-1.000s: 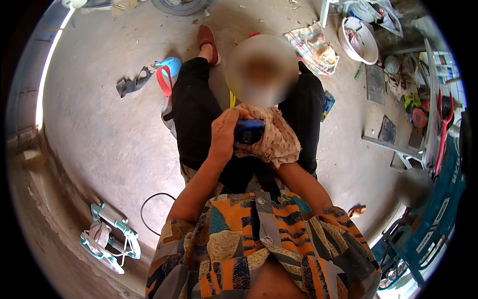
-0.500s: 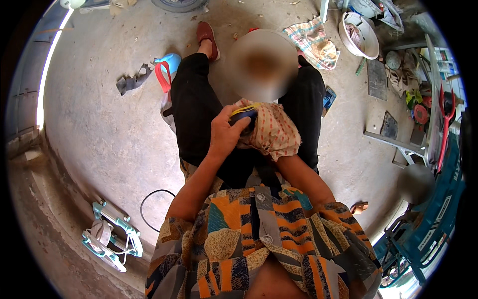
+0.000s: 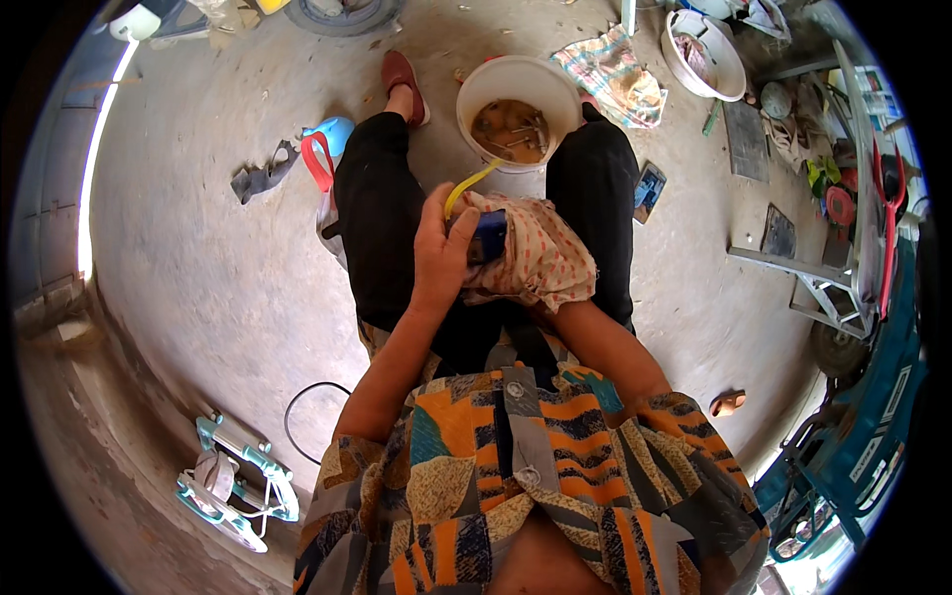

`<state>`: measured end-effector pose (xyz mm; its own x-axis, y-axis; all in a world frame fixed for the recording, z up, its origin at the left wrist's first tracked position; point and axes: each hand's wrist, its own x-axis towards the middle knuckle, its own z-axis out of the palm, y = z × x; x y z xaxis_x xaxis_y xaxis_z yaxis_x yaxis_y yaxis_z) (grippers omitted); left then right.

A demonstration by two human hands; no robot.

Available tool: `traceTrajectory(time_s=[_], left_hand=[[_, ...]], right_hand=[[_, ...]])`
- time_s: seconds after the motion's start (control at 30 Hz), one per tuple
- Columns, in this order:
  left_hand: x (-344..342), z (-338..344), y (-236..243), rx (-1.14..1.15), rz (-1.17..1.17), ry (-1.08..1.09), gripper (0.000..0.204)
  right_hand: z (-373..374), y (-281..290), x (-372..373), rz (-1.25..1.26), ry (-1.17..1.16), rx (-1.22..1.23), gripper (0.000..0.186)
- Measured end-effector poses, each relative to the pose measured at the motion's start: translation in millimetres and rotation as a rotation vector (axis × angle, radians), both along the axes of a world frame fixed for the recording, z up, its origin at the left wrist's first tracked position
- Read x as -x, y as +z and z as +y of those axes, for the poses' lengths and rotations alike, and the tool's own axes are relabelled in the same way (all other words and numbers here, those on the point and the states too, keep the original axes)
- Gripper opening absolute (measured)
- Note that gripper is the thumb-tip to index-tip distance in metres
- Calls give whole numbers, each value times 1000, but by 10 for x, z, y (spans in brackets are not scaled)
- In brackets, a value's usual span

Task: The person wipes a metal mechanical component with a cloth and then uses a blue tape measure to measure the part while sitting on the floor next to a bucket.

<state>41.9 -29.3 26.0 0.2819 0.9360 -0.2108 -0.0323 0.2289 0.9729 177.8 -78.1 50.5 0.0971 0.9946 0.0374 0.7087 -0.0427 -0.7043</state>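
Observation:
In front of my lap, my left hand (image 3: 442,250) is closed round a dark blue tape measure (image 3: 488,238). Its yellow tape (image 3: 469,186) sticks out past my fingers and bends toward the bucket. A cream cloth with red dashes (image 3: 540,256) lies against the tape measure's right side. My right hand is wrapped in this cloth, so its fingers are hidden; only the wrist and forearm (image 3: 605,342) show below. Between my feet stands a white bucket (image 3: 568,94) with brownish water and several metal pieces in it.
A checked cloth (image 3: 620,79), a white basin (image 3: 734,79) and a phone (image 3: 650,191) lie to the right. On the left are a blue object (image 3: 334,134) with red handles and a dark scrap (image 3: 263,178). A metal stand (image 3: 793,263) and blue machine (image 3: 853,436) line the right side.
The yellow tape now stands out from the case, where before it lay along it. My left hand has turned the tape measure. The view has shifted slightly, and the bucket's contents are now sharp.

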Motion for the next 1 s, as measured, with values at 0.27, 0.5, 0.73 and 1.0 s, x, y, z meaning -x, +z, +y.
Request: traceTrajectory(time_s=[0.27, 0.5, 0.73, 1.0], left_hand=[[-3, -139, 21, -566, 575, -74, 66], [-54, -101, -91, -223, 364, -67, 63], [45, -72, -109, 55, -118, -65, 60], [65, -118, -88, -33, 83, -152, 63]], right_hand=[[99, -86, -84, 206, 65, 123, 58], [-3, -310, -69, 12, 6, -47, 51], [-53, -331, -39, -217, 31, -45, 66], [-41, -197, -80, -79, 29, 27, 74]])
